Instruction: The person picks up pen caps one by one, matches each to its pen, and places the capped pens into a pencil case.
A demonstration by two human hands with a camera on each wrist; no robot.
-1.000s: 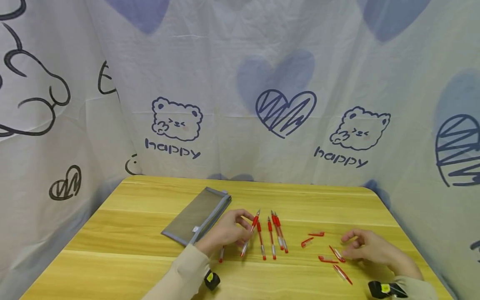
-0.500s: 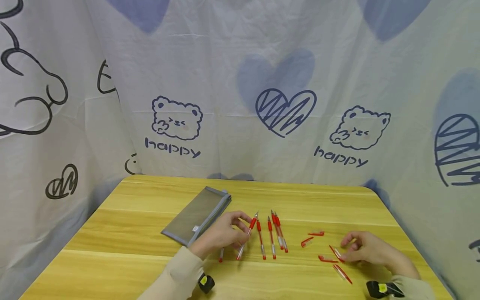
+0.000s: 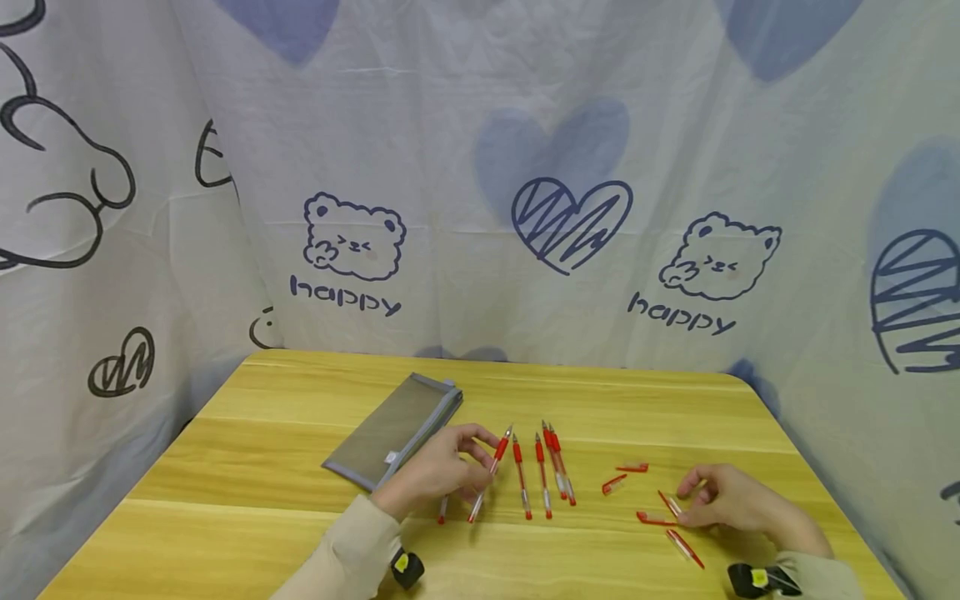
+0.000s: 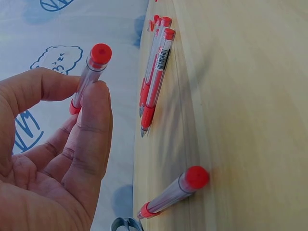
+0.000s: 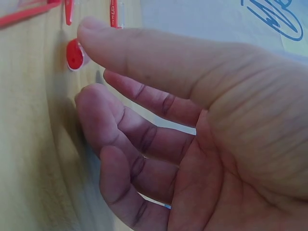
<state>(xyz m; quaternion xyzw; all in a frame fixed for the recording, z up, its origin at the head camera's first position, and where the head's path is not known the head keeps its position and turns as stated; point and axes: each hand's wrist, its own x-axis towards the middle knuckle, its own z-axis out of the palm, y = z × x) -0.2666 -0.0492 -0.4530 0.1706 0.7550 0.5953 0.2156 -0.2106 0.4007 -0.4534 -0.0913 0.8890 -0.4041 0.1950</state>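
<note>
Between thumb and fingertips my left hand [image 3: 442, 467] pinches a red gel pen [image 3: 500, 449], held tilted with its tip pointing away. In the left wrist view the red end plug of this held pen [image 4: 89, 74] faces me. Another pen [image 4: 178, 190] lies below that hand, mostly covered by it in the head view. My right hand [image 3: 731, 500] hovers low over the table with loosely bent fingers. Its thumb is close beside a red pen cap [image 3: 670, 503]; whether they touch I cannot tell. Nothing shows between the fingers [image 5: 96, 113] in the right wrist view.
Several uncapped red pens [image 3: 541, 475] lie side by side mid-table. More red caps, one a curved-clip cap [image 3: 656, 518] and one nearer [image 3: 685, 548], surround the right hand. A grey mesh zip pouch [image 3: 393, 429] lies behind the left forearm. Printed curtains enclose the wooden table [image 3: 262, 442].
My left hand has shifted slightly left and nearer, carrying the pinched pen along. My right hand has moved a little left, closer to the cap by its thumb.
</note>
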